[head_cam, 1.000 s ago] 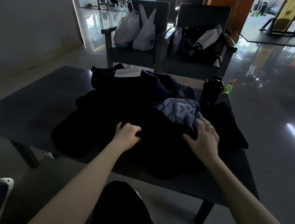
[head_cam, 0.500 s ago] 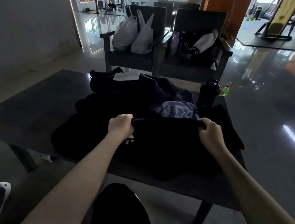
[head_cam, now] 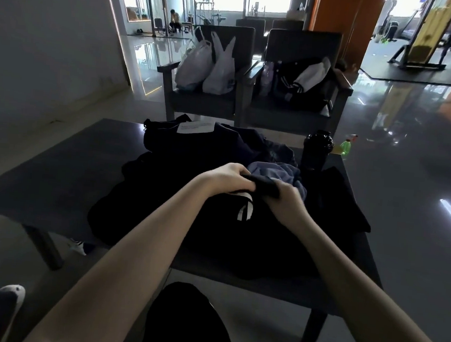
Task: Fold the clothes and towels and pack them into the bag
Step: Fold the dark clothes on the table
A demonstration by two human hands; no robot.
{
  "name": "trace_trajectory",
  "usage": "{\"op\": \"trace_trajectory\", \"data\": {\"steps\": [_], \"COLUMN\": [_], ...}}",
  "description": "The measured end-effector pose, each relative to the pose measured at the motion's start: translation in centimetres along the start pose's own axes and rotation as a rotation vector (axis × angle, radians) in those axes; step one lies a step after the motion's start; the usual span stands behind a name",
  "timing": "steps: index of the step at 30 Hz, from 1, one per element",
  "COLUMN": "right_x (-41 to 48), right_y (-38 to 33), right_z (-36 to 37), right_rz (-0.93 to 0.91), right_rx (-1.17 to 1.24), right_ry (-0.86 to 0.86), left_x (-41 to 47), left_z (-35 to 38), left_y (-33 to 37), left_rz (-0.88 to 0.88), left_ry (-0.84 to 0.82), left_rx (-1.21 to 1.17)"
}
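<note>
A black garment with a white logo [head_cam: 241, 226] lies spread over the near half of the dark table [head_cam: 63, 173]. My left hand [head_cam: 228, 178] and my right hand [head_cam: 284, 200] are close together above it, both gripping a bunched edge of that black garment. Just behind my hands lies a crumpled lilac-blue cloth [head_cam: 278, 172]. Farther back sits a dark bag [head_cam: 194, 143] with a white paper [head_cam: 195, 127] on top. More black fabric [head_cam: 336, 199] lies at the right of the table.
A black shaker bottle [head_cam: 316, 150] stands at the table's far right, a green bottle [head_cam: 345, 147] behind it. Two dark armchairs stand beyond: the left holds white plastic bags [head_cam: 209, 65], the right a black-and-white jacket [head_cam: 303, 82]. Glossy floor surrounds the table.
My hands, spread apart along the black garment's edge, have come together at the middle, bunching that edge between them. The white logo has come into view.
</note>
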State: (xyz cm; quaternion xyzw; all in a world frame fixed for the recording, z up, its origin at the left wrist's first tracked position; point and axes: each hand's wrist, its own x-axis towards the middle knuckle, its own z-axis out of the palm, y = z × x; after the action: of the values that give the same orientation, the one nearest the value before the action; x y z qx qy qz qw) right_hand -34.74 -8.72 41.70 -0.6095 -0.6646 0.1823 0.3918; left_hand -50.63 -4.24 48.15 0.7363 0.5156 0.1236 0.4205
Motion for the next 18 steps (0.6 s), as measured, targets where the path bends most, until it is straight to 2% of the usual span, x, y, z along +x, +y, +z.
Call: {"op": "trace_trajectory", "data": {"steps": [1, 3, 6, 8, 11, 14, 16, 18], "right_x": [0.2, 0.3, 0.1, 0.2, 0.0, -0.3, -0.3, -0.3], "right_y": [0.3, 0.9, 1.2, 1.5, 2.2, 3.7, 4.6, 4.7], "right_z": [-0.8, -2.3, -4.1, -5.0, -6.1, -7.3, -8.3, -9.0], "right_rz": [0.042, 0.182, 0.391, 0.452, 0.507, 0.583, 0.607, 0.582], "right_rx": [0.046, 0.286, 0.586, 0.694, 0.831, 0.740, 0.462, 0.203], "right_ry": [0.065, 0.102, 0.102, 0.114, 0.134, 0.088, -0.030, -0.161], "left_x": [-0.1, 0.0, 0.6, 1.5, 3.2, 4.0, 3.9, 3.9], "left_z": [-0.1, 0.1, 2.3, 4.0, 6.4, 7.2, 6.6, 5.7], "left_y": [-0.5, -2.1, -4.9, -6.5, -7.9, -7.2, -5.9, -4.7], "left_rz": [-0.012, -0.021, 0.016, -0.014, -0.013, 0.052, 0.062, 0.093], "left_ry": [-0.078, -0.186, -0.248, -0.190, -0.001, 0.148, 0.196, 0.249], "left_rx": [-0.034, -0.034, 0.041, 0.112, 0.316, 0.163, -0.060, -0.186]}}
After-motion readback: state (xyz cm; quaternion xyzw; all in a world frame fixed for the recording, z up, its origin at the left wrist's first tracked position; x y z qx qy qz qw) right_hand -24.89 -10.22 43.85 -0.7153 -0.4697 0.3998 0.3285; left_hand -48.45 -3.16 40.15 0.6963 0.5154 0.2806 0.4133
